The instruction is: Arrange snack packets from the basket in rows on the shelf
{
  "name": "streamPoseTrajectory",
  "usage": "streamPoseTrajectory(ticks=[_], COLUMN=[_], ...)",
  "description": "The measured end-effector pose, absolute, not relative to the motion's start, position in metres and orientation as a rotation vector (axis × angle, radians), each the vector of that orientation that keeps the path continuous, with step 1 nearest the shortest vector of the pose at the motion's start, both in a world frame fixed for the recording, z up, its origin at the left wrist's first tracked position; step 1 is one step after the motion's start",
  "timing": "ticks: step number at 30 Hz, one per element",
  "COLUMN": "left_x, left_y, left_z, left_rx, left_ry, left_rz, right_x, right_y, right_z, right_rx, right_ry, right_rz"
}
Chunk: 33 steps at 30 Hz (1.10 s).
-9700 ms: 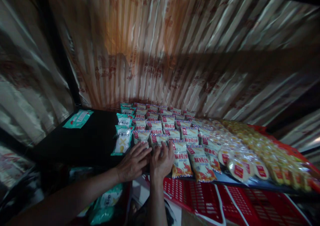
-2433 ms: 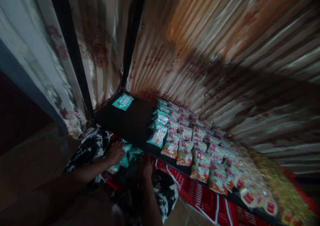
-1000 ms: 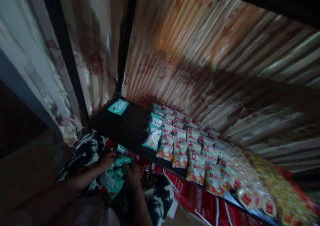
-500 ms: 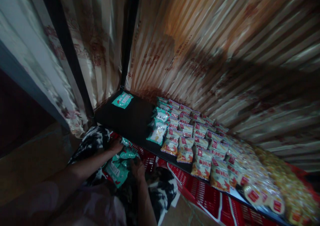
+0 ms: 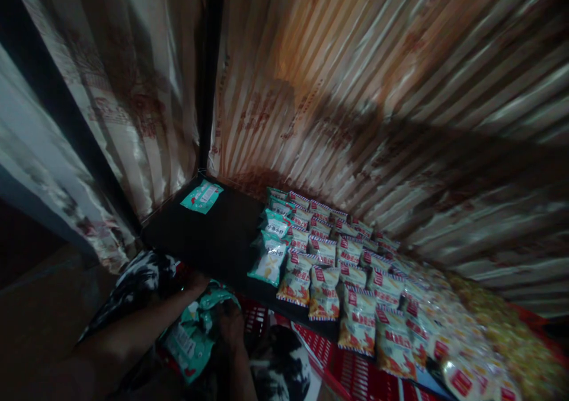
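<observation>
Several teal snack bags lie in a pile on my lap, between my forearms. My left hand is at the far edge of the pile, beside the dark shelf; its fingers are dim and blurred. At the pile's right side my right hand has its fingers curled onto a teal bag. A single teal bag lies flat in the shelf's back left corner. A row of teal bags stands upright on the black shelf, left of several rows of cream and orange snack bags.
A red plastic basket sits below the shelf's front edge. Further right are clear-wrapped packs and yellow packs. A pleated curtain hangs behind, and a dark post rises at the back corner.
The camera view has shifted, so the shelf appears lower and further left. Both hands stay at the pile; the small teal bag seen at my left fingertips no longer shows clearly.
</observation>
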State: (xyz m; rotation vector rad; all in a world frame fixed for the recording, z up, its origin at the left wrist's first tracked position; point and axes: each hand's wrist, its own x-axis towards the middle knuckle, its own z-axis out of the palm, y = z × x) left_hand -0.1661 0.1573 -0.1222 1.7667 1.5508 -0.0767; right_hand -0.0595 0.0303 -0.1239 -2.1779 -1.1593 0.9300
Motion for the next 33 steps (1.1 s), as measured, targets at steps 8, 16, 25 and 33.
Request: streamPoseTrajectory(ticks=[8,16,25,33], left_x=[-0.174,-0.166,-0.154,-0.149], left_y=[0.147,0.135,0.141,0.149], left_z=[-0.109,-0.119,-0.132,-0.148], left_rx=[1.709,1.697,1.746,1.855], left_ry=[1.574,1.456,1.431,1.382], left_rz=[-0.063,-0.020,-0.113,-0.269], right_x=[-0.060,-0.064,-0.063,-0.064], right_y=[0.028,0.010,0.014,0.018], right_z=[-0.120,-0.119,-0.125,-0.125], right_rx=[-2.136,-2.138,-2.098,-1.959], right_ry=[-1.207,-1.230,-1.225,-1.351], right_rz=[0.923,0.851,0.474,0.491])
